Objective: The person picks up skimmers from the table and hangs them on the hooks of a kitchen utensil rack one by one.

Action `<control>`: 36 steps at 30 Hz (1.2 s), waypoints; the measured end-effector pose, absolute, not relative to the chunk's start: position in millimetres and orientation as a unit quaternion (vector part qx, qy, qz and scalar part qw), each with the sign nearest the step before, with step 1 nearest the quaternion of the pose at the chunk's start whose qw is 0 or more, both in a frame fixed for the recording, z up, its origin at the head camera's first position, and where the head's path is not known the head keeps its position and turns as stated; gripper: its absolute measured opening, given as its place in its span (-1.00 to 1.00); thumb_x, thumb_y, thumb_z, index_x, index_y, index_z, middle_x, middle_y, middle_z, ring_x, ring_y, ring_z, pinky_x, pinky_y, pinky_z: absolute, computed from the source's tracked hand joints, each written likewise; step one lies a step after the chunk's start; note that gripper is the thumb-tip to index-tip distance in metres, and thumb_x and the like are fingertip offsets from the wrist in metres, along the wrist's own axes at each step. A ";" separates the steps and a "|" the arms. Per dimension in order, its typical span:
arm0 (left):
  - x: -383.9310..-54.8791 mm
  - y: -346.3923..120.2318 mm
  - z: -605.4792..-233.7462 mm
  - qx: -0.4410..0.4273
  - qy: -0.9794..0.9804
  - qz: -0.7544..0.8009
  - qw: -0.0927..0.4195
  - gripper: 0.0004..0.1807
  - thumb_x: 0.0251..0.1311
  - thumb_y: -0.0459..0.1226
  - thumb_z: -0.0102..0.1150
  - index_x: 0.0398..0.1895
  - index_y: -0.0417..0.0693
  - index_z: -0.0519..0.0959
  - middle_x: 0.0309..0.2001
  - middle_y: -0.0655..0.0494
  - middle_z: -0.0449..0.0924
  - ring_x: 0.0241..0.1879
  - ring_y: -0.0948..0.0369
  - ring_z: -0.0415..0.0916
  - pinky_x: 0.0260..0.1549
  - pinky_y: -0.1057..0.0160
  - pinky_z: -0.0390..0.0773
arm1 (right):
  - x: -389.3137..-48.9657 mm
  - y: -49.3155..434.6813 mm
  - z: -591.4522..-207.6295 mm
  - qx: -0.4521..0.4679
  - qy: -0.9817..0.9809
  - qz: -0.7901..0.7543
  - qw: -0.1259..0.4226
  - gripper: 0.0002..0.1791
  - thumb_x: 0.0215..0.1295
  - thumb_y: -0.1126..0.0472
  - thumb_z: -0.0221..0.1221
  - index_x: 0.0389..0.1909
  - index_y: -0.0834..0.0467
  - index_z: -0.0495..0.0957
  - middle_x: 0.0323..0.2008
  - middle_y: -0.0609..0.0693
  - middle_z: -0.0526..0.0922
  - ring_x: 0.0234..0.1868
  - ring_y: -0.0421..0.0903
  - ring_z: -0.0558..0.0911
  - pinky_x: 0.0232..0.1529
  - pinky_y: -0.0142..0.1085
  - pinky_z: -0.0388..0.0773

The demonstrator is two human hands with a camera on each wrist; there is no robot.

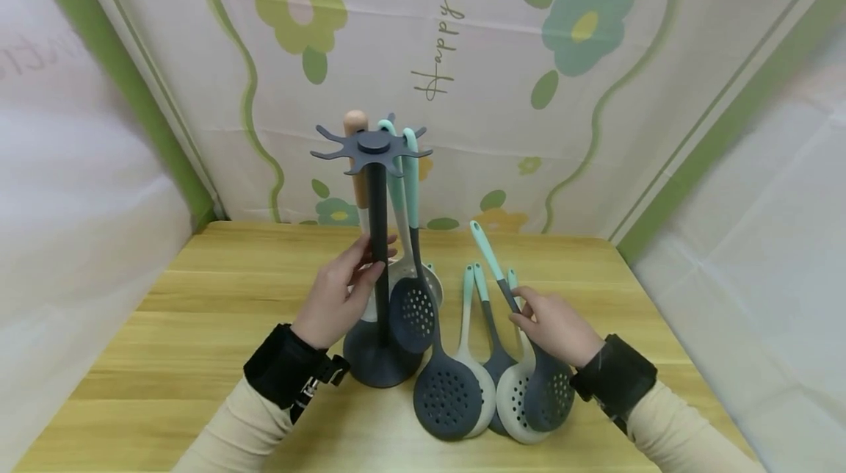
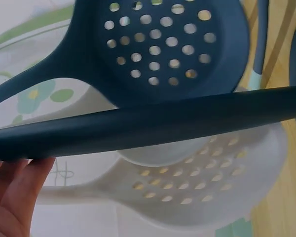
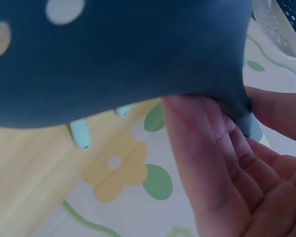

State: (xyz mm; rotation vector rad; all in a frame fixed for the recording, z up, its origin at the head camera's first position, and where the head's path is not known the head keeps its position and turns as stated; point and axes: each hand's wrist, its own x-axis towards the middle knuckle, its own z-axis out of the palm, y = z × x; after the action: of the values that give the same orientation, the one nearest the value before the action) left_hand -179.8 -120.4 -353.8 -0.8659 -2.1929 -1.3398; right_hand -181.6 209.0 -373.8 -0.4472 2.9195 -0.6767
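Observation:
A dark utensil stand with a round base and a ring of hooks stands upright on the table. My left hand grips its pole, thumb in front and fingers behind. On the hooks hang a dark skimmer with a mint handle, a pale skimmer, and a utensil with a wooden handle. My right hand pinches the neck of another dark skimmer, its mint handle tilted up and left; the right wrist view shows the bowl close up.
Several utensils lie on the wooden table between the stand and my right hand, among them a dark skimmer and a pale skimmer. A flowered cloth hangs behind, with cloth walls at both sides.

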 end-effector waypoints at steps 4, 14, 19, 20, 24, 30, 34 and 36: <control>-183.4 -123.2 -348.8 -0.333 -0.792 -0.472 0.199 -0.56 0.33 -0.55 0.06 0.28 -0.32 0.38 0.14 -0.19 0.60 -0.01 -0.01 0.69 -0.04 0.10 0.69 | -182.3 207.8 -371.9 -0.154 0.962 -0.218 0.052 -0.55 0.40 0.23 0.17 0.22 0.36 0.42 -0.44 -0.04 0.61 -0.60 -0.22 0.40 -0.64 -0.42 0.31; -185.2 -127.0 -344.7 -0.333 -0.811 -0.422 0.230 -0.76 0.30 -0.46 0.16 0.02 -0.27 0.55 -0.13 -0.12 0.73 -0.19 0.09 0.73 -0.22 0.16 0.75 | -182.1 203.9 -363.9 -0.175 0.960 -0.218 0.035 -0.58 0.41 0.24 0.16 0.21 0.33 0.42 -0.46 -0.04 0.60 -0.66 -0.24 0.35 -0.69 -0.43 0.28; -184.4 -125.5 -346.5 -0.325 -0.812 -0.417 0.248 -0.69 0.27 -0.46 0.20 0.08 -0.30 0.55 -0.16 -0.10 0.75 -0.22 0.09 0.74 -0.27 0.18 0.76 | -180.5 201.2 -361.1 -0.187 0.958 -0.218 0.024 -0.59 0.41 0.25 0.16 0.19 0.32 0.43 -0.46 -0.07 0.60 -0.69 -0.26 0.33 -0.72 -0.44 0.26; -184.3 -125.2 -347.0 -0.324 -0.811 -0.417 0.251 -0.67 0.26 -0.46 0.21 0.10 -0.30 0.54 -0.16 -0.10 0.75 -0.22 0.09 0.74 -0.27 0.19 0.76 | -179.8 200.4 -360.3 -0.190 0.957 -0.219 0.021 -0.60 0.40 0.25 0.17 0.19 0.32 0.43 -0.46 -0.07 0.60 -0.70 -0.27 0.32 -0.72 -0.44 0.26; -184.2 -124.2 -348.9 -0.324 -0.807 -0.417 0.264 -0.60 0.24 -0.47 0.23 0.16 -0.34 0.52 -0.16 -0.12 0.75 -0.21 0.08 0.74 -0.29 0.21 0.76 | -177.3 197.2 -356.9 -0.199 0.955 -0.222 0.008 -0.59 0.41 0.26 0.16 0.19 0.33 0.42 -0.43 -0.05 0.63 -0.71 -0.28 0.30 -0.72 -0.44 0.26; -183.3 -122.8 -350.4 -0.321 -0.804 -0.420 0.273 -0.55 0.22 -0.48 0.24 0.20 -0.41 0.50 -0.17 -0.15 0.75 -0.23 0.07 0.75 -0.31 0.23 0.75 | -172.2 189.5 -349.9 -0.202 0.954 -0.223 -0.011 -0.61 0.40 0.26 0.17 0.18 0.31 0.44 -0.41 -0.03 0.64 -0.72 -0.30 0.29 -0.72 -0.44 0.27; -182.3 -122.4 -350.1 -0.314 -0.805 -0.421 0.275 -0.53 0.20 -0.48 0.26 0.20 -0.43 0.49 -0.19 -0.16 0.75 -0.23 0.06 0.75 -0.30 0.24 0.75 | -168.4 183.5 -344.6 -0.206 0.950 -0.235 -0.024 -0.63 0.40 0.28 0.16 0.18 0.29 0.45 -0.41 0.00 0.66 -0.72 -0.30 0.31 -0.73 -0.42 0.32; -182.0 -122.1 -350.1 -0.312 -0.805 -0.421 0.278 -0.54 0.19 -0.48 0.27 0.18 -0.43 0.51 -0.19 -0.16 0.75 -0.24 0.07 0.75 -0.33 0.25 0.75 | -166.4 180.7 -342.2 -0.208 0.948 -0.240 -0.029 -0.63 0.40 0.29 0.16 0.18 0.29 0.45 -0.38 0.03 0.68 -0.72 -0.30 0.33 -0.71 -0.42 0.36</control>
State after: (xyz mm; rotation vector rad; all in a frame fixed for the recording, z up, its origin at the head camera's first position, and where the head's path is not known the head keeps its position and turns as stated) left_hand -182.0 -122.1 -350.1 -0.8362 -2.1602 -1.1298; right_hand -166.4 180.7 -342.2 -0.6647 3.0336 -0.7675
